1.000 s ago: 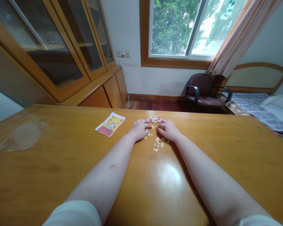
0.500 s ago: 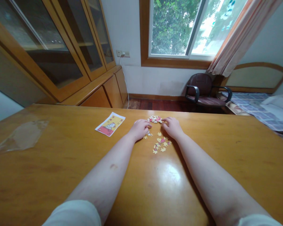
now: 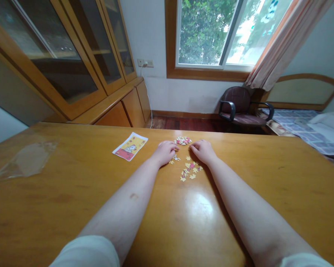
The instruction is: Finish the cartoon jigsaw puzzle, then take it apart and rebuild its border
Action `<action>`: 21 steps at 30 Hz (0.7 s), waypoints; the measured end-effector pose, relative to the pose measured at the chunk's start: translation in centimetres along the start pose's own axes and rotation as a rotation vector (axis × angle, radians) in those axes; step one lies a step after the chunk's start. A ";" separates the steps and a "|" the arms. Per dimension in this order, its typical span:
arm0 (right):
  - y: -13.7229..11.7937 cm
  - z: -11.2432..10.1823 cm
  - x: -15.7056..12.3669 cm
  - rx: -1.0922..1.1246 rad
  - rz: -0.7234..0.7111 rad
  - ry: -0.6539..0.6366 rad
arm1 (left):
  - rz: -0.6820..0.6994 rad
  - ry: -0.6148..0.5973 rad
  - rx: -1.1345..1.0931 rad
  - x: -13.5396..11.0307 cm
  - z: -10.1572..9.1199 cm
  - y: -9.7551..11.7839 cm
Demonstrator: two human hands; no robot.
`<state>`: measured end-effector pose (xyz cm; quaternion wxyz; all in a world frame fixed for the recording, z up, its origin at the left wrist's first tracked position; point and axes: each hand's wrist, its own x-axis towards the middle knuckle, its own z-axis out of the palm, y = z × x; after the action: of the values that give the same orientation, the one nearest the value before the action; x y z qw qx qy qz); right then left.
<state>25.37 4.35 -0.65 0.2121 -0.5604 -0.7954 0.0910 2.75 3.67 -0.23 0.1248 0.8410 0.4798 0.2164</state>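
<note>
Over on the far left, a glass-fronted wooden cabinet (image 3: pixel 103 89) leans into view, and below it a clear plastic bag (image 3: pixel 28 159) lies flat on the glossy wooden surface (image 3: pixel 58 207). Next along, there's a picture card (image 3: pixel 130 147), yellow above and red below with a white cartoon figure, lying face up at a slant. And here's the left hand (image 3: pixel 166 152), resting beside the card, fingers curled inward; whether that grip has a piece in it, I cannot tell. Right at its fingers, a small cluster of pieces (image 3: pixel 176 158) sits partly tucked against the hand. Into the middle we go: a heap of puzzle pieces (image 3: pixel 183 141), red, white and cream, stands near the far edge, between the two hands, and nearer the person a loose scatter of pieces (image 3: pixel 192 166), mostly yellow with one bright pink-red, spreads over the wood. Now the right hand (image 3: pixel 203 151), just beyond the scatter, fingers bent and fingertips pointing in towards the heap; its grip hides its inside, so no telling there either. Behind, a window (image 3: pixel 206 33), then a maroon chair (image 3: pixel 235 100), a pink curtain (image 3: pixel 289 44), and a bed (image 3: pixel 295 126) under checked cloth
</note>
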 end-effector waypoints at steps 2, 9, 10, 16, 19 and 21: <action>0.1 0.0 -0.1 0.094 -0.016 -0.025 | 0.002 -0.001 0.000 0.0 0.0 0.0; 0.4 0.4 -0.1 0.156 -0.074 0.020 | 0.007 0.007 -0.005 0.0 0.1 -0.1; 0.4 0.4 -0.1 0.158 -0.103 -0.002 | 0.007 0.009 -0.005 0.0 0.1 -0.1; 0.0 0.2 -0.1 0.166 -0.218 -0.069 | 0.013 0.027 -0.002 0.0 0.3 -0.3; -0.3 0.2 -0.2 0.051 -0.172 -0.035 | 0.021 0.032 -0.002 0.0 0.4 -0.3; -0.5 0.2 -0.3 0.000 -0.154 -0.108 | 0.028 0.036 -0.004 0.0 0.4 -0.3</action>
<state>24.90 3.94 -0.73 0.1753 -0.4920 -0.8464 0.1043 2.72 3.83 -0.70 0.1149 0.8432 0.4699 0.2344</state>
